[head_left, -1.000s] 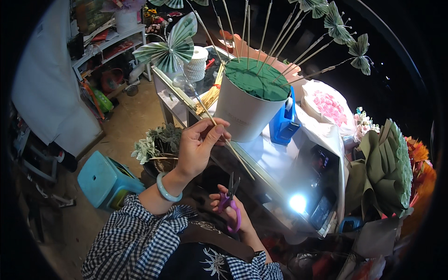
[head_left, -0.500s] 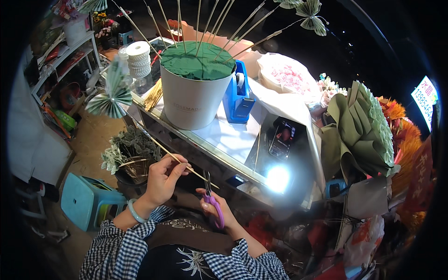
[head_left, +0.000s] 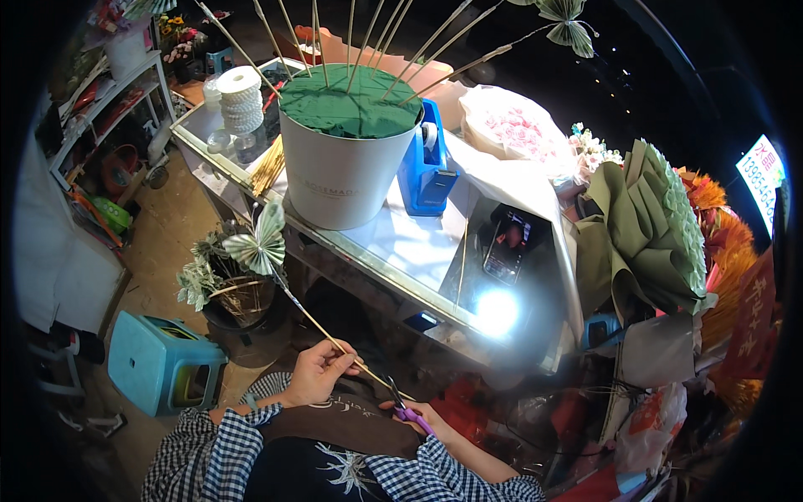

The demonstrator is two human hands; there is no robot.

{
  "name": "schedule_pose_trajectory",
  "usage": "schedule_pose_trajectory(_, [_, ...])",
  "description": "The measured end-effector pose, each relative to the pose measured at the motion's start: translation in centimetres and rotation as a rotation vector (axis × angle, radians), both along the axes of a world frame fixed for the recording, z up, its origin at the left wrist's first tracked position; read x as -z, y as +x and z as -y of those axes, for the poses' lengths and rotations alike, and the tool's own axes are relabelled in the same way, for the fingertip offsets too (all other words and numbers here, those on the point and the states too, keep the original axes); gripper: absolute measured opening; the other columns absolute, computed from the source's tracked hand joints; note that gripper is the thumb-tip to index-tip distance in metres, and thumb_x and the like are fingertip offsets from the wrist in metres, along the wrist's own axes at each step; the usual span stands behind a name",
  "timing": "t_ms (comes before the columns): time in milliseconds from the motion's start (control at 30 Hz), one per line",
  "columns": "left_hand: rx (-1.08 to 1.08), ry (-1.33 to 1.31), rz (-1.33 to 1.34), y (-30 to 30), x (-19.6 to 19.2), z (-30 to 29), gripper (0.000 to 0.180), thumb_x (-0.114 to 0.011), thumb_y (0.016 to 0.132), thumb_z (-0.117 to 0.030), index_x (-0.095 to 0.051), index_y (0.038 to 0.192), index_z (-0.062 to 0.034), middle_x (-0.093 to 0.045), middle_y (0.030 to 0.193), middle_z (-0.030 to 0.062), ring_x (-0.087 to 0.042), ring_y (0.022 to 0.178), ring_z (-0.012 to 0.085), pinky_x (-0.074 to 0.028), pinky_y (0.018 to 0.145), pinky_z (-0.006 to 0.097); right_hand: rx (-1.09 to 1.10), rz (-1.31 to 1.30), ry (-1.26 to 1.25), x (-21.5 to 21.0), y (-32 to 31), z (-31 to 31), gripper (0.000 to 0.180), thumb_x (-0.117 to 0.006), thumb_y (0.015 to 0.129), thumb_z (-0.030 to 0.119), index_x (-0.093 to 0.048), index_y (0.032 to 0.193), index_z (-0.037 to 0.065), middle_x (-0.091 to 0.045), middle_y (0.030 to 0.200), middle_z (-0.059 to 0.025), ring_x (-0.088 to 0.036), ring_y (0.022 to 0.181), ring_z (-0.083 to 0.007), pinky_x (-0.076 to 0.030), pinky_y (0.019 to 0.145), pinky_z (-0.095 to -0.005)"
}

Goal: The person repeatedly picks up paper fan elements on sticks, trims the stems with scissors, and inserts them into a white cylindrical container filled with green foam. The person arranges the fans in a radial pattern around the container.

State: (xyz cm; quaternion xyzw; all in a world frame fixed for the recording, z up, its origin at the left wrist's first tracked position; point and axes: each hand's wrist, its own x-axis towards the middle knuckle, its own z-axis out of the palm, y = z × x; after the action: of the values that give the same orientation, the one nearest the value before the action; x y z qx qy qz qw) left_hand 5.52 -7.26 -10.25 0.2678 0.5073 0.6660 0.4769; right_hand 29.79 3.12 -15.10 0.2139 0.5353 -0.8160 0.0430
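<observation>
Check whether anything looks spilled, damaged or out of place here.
Nothing clearly looks spilled or damaged. Slightly odd: what looks like a thin stick lies alone left of the phone, apart from the bundle of sticks beside the white bucket.

harsh white light [head_left: 497, 313], dim surroundings

The scissors [head_left: 407, 413] have purple handles [head_left: 419, 421]; the stick [head_left: 313, 321] is tan, its butterfly [head_left: 261, 244] pale green with white. Black-and-white checks pattern the sleeves [head_left: 237, 448] — and the black apron [head_left: 288, 473] carries a white, spiky motif [head_left: 348, 471]. The bucket [head_left: 335, 176] is white, its foam [head_left: 343, 105] deep green — the tape dispenser [head_left: 427, 186] bright blue, the stool [head_left: 159, 356] turquoise, the bouquet [head_left: 520, 130] pink.
</observation>
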Motion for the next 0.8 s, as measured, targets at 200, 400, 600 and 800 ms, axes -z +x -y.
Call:
schedule_pose_trajectory(200, [-0.033,0.035,-0.023,0.0,0.3,-0.2,0.014,-0.051,0.092,-0.003,-0.051,0.104,0.0041,-0.062,0.094,0.0111,-0.063,0.088,0.0145,-0.054,0.079,0.026,0.052,-0.054,-0.132,0.1,-1.3,-0.3,0.062,-0.067,0.084,0.028,-0.042,0.132,-0.001,-0.049,0.085,0.0032,-0.043,0.077,-0.0045,-0.033,0.071,-0.0175])
schedule_pose_trajectory(400, [-0.039,0.044,-0.035,-0.3,0.8,-0.6,0.013,-0.050,0.093,-0.004,-0.051,0.104,0.0035,-0.062,0.095,0.0113,-0.063,0.089,0.0148,-0.054,0.080,0.026,0.109,-0.021,-0.148,-0.4,-2.0,-0.4,0.059,-0.064,0.087,0.029,-0.042,0.133,0.000,-0.051,0.088,0.0016,-0.046,0.082,-0.0065,-0.035,0.077,-0.0190])
schedule_pose_trajectory(600, [-0.013,0.043,-0.011,-0.2,1.6,-0.8,0.013,-0.050,0.094,-0.005,-0.051,0.104,0.0028,-0.062,0.095,0.0111,-0.063,0.089,0.0152,-0.054,0.080,0.025,0.129,0.003,-0.153,-0.3,-1.8,-0.3,0.053,-0.065,0.087,0.026,-0.045,0.130,0.001,-0.051,0.088,0.0030,-0.046,0.081,-0.0052,-0.037,0.077,-0.0186])
schedule_pose_trajectory(800, [-0.008,0.009,0.080,-0.4,2.4,-0.7,0.015,-0.052,0.093,-0.007,-0.051,0.105,0.0022,-0.061,0.094,0.0087,-0.064,0.086,0.0145,-0.054,0.077,0.025,0.076,0.098,-0.071,-0.8,-1.2,-0.4,0.041,-0.066,0.086,0.017,-0.054,0.122,0.002,-0.055,0.086,0.0051,-0.049,0.080,-0.0041,-0.040,0.075,-0.0191])
